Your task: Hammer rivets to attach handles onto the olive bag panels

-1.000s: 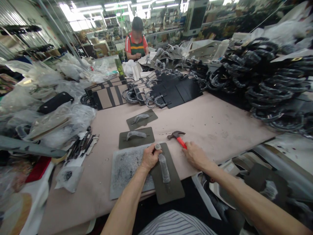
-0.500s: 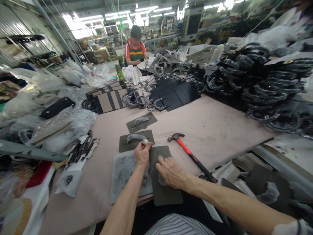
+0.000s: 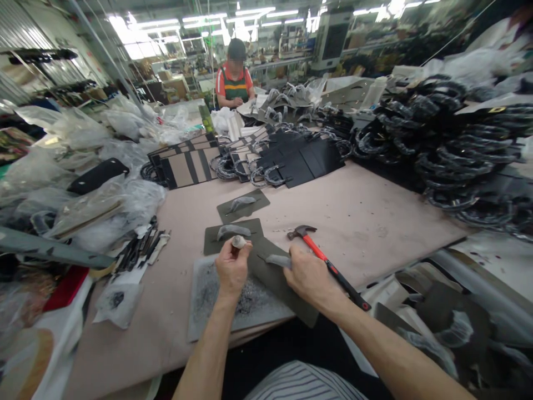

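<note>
My left hand [image 3: 232, 269] is closed around a small whitish object with a round end [image 3: 239, 241], held above a speckled grey board [image 3: 204, 289]. My right hand [image 3: 307, 272] grips one end of a plastic-wrapped handle [image 3: 277, 260] fixed to a dark olive panel [image 3: 270, 278]. That panel lies slanted over the right part of the board. Beyond my left hand rests another olive panel [image 3: 211, 240] with its own wrapped handle [image 3: 233, 229], and a third such panel [image 3: 259, 201] lies farther back. A red-and-black claw hammer [image 3: 318, 250] lies beside my right hand.
Black panels with wrapped handles [image 3: 308, 155] cover the table's far side, and more are heaped at the right [image 3: 445, 144]. Plastic bags [image 3: 104, 216] and dark strips [image 3: 144, 250] crowd the left. A person [image 3: 235, 83] in a red-and-green top works across the table.
My right hand has moved up and right with the handle, turning the panel from nearly straight to slanted. My left hand has shifted slightly left, its whitish object now showing its round end.
</note>
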Available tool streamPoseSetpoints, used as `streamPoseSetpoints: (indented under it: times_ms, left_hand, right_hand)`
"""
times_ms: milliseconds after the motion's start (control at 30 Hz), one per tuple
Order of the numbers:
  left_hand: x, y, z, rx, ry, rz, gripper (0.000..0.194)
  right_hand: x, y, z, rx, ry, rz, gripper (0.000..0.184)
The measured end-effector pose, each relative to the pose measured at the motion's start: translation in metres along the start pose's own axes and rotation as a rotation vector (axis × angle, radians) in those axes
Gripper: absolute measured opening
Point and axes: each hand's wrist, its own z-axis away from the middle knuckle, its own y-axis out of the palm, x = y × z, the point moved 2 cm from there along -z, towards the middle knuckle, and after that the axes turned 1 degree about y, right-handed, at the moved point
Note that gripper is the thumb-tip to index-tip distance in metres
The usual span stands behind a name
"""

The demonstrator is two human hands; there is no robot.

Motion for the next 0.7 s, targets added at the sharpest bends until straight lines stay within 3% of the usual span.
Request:
streamPoseSetpoints:
  times_ms: [100,233,467,600,700]
  left_hand:
    - [0.015,0.012,0.008,0.09,-0.044,0.041,0.018]
    - [0.031,0.028,0.005,0.214,-0.054,0.048,0.018]
    - [0.071,0.056,0.003,0.291,-0.165,0.19,0.029]
    - [0.076,0.059,0.004,0.323,-0.186,0.167,0.025]
    - [0.076,0.059,0.003,0.328,-0.197,0.163,0.023]
  right_hand:
    - [-0.003,0.012,0.003,0.047,0.08,-0.199,0.034]
    - [0.005,0.029,0.01,0.065,0.036,-0.398,0.052]
    - [0.009,0.053,0.014,0.106,-0.013,-0.48,0.041]
    - [-0.004,0.053,0.01,0.172,-0.054,-0.76,0.049]
    - [-0.03,0.045,0.0,0.022,0.005,-0.79,0.046]
